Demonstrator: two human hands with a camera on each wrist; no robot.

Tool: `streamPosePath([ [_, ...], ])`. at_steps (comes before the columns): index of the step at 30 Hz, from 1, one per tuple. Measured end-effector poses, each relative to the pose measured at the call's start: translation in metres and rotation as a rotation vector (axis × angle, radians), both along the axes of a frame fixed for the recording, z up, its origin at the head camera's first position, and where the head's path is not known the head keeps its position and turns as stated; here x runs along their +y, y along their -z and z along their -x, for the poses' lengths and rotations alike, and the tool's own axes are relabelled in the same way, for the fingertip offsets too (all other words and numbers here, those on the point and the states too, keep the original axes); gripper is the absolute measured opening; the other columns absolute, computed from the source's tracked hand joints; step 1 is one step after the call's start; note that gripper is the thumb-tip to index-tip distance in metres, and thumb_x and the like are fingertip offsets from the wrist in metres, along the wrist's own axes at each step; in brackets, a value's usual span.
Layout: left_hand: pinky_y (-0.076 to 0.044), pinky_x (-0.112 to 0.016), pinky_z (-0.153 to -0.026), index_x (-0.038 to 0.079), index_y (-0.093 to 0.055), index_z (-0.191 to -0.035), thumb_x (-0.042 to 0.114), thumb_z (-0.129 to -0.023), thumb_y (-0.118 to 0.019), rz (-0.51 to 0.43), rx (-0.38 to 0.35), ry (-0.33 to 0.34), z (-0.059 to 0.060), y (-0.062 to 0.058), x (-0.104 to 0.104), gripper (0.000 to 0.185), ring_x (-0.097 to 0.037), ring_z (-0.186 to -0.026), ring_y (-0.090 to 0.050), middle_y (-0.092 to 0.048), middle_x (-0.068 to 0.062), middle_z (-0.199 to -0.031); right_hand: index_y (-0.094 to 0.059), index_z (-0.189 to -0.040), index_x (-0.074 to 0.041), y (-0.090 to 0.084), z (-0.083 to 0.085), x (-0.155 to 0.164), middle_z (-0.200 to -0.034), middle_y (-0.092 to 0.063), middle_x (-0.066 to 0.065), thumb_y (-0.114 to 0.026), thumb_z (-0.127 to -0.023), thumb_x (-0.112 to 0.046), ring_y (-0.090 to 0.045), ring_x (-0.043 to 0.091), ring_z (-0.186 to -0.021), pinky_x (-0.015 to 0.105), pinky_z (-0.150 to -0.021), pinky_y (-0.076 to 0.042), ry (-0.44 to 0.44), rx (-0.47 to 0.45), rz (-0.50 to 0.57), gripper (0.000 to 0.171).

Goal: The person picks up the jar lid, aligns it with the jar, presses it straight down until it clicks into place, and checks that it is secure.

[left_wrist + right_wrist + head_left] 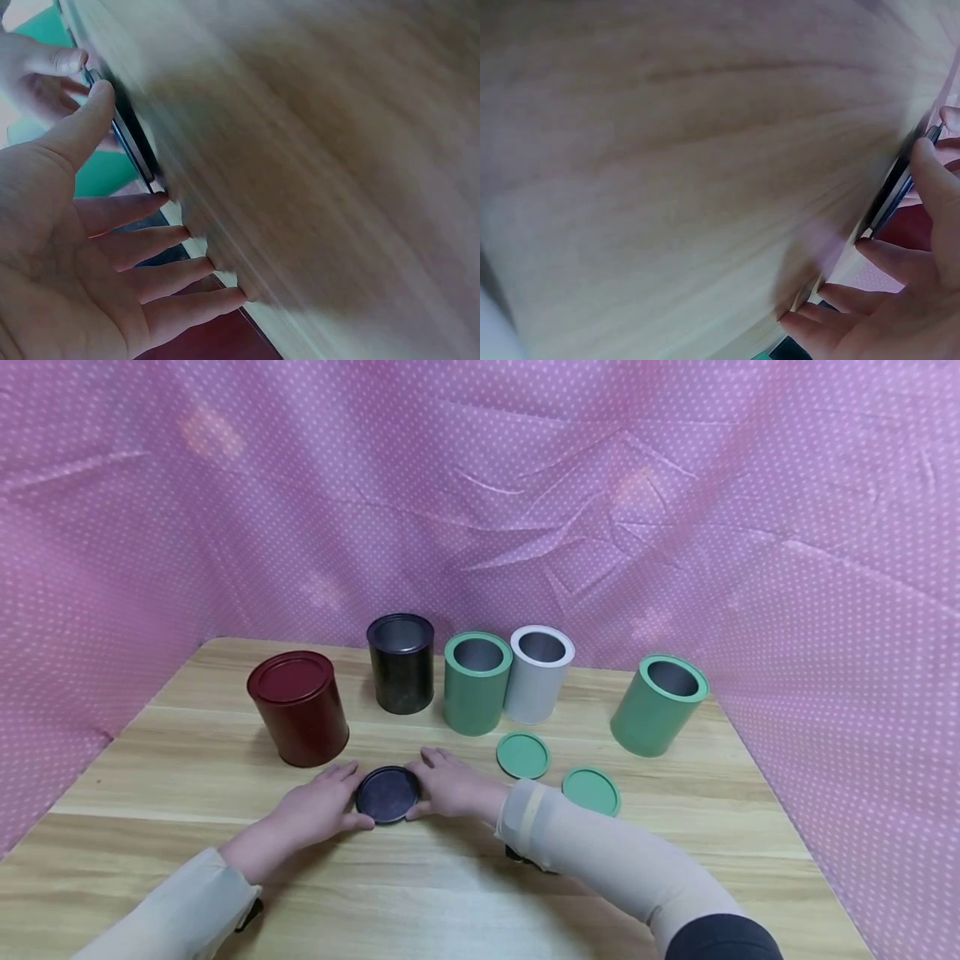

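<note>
A round black lid (387, 795) lies near the table's middle, between my two hands. My left hand (318, 808) touches its left rim, the thumb at the near side and the index fingertip farther along. In the left wrist view the fingers are fairly straight, with the other fingertips on the tabletop. Across from it, my right hand (453, 785) touches the right rim with thumb and index finger. Its other fingers (851, 298) are extended, tips at the wood. Behind the lid stands an uncovered black can (403, 681).
A dark red can (303, 718) with its lid on stands at left. Uncovered cans, one green (472, 703), one white (534, 692) and another green (651, 718), stand behind and right. Two green lids, one (523, 755) farther back and one (591, 791) nearer, lie beyond my right forearm. Pink dotted cloth (480, 485) surrounds the table.
</note>
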State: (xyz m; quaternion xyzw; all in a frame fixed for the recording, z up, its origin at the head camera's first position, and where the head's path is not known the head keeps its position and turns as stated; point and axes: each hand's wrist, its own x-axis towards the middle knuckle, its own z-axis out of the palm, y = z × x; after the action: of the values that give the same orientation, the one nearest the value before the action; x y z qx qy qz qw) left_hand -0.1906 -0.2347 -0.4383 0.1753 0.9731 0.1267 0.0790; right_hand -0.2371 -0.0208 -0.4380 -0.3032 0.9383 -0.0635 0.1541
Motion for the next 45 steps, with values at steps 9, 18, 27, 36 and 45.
streamPosePath([
  [9,-0.04,-0.058,-0.104,-0.004,-0.056,-0.131,0.043,-0.078,-0.077,-0.09,-0.036,-0.007,0.006,-0.001,-0.005,0.074,-0.046,-0.129,-0.046,-0.048,-0.031,-0.138,-0.044,-0.144,-0.016,0.004,0.004,0.004,-0.153,-0.036,0.015,-0.067,-0.085,-0.053,-0.033,0.03,-0.143,0.039,-0.117,-0.03,-0.055,0.03,0.052,0.074],
  [18,-0.046,-0.052,-0.099,0.003,-0.059,-0.13,0.039,-0.077,-0.079,-0.18,0.03,0.003,0.006,0.0,-0.008,0.067,-0.034,-0.12,-0.058,-0.063,-0.017,-0.127,-0.043,-0.144,-0.013,0.002,0.006,0.007,-0.146,-0.045,0.011,-0.071,-0.085,-0.045,-0.041,0.025,-0.137,0.036,-0.114,-0.035,-0.018,-0.029,0.201,0.073],
  [27,-0.048,-0.055,-0.096,0.002,-0.055,-0.134,0.043,-0.08,-0.076,-0.223,0.062,-0.008,0.008,-0.005,-0.013,0.071,-0.038,-0.118,-0.059,-0.061,-0.021,-0.129,-0.044,-0.143,-0.009,-0.002,0.013,0.01,-0.142,-0.051,0.01,-0.076,-0.083,-0.035,-0.046,0.022,-0.134,0.032,-0.114,-0.035,-0.018,-0.072,0.374,0.072],
  [36,-0.047,-0.057,-0.097,-0.003,-0.055,-0.132,0.038,-0.08,-0.077,-0.282,0.12,-0.029,0.009,-0.013,-0.013,0.07,-0.041,-0.117,-0.058,-0.058,-0.026,-0.13,-0.041,-0.146,-0.009,-0.013,0.017,0.014,-0.147,-0.046,0.01,-0.074,-0.086,-0.031,-0.041,0.023,-0.138,0.036,-0.116,-0.031,-0.024,-0.089,0.448,0.073],
  [45,-0.051,-0.054,-0.092,0.0,-0.053,-0.136,0.037,-0.081,-0.076,-0.411,0.148,-0.042,0.017,-0.021,-0.012,0.07,-0.045,-0.113,-0.06,-0.055,-0.028,-0.133,-0.039,-0.148,-0.011,-0.033,0.022,0.021,-0.15,-0.042,0.012,-0.074,-0.086,-0.032,-0.039,0.026,-0.139,0.042,-0.115,-0.033,0.009,-0.085,0.484,0.074],
])
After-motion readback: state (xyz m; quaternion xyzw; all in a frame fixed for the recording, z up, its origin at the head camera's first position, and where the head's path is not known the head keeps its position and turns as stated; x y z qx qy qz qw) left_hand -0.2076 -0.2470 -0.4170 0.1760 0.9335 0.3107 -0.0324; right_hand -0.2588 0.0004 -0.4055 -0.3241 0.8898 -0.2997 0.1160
